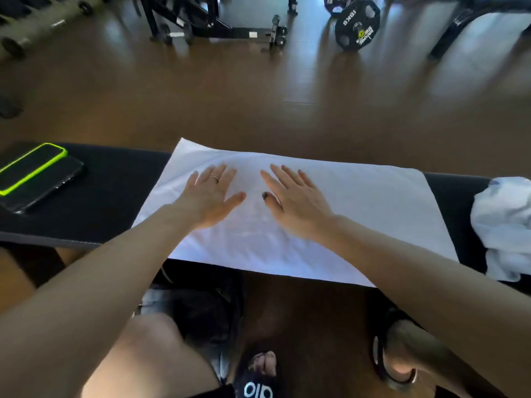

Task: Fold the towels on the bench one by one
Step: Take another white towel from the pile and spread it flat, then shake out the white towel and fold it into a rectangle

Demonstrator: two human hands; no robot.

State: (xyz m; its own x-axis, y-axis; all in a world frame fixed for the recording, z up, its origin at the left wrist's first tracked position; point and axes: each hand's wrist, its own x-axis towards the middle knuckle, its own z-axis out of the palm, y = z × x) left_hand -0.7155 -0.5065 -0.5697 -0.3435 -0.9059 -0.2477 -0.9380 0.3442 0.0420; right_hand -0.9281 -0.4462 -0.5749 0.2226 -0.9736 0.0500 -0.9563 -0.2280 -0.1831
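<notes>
Nearest the lens: bare knee (149,349) and two feet in black slides (257,377), on the floor below the near edge of the white towel (359,214). No grip on anything: left hand (209,196) and right hand (293,202) both lie palm-down on the towel, fingers straight and spread, thumbs pointing at each other, a small gap between them. Ring on the left hand. Towel is spread flat across the black surface (115,196), near edge hanging slightly over the front. Right of the towel, a crumpled white towel (505,225) sits on the same surface, just beside it. Left of the towel, well apart, two phones (37,173) are stacked, the top one in a neon green case. Beyond the towel: brown floor, a weight plate (357,24) and black gym frames.
</notes>
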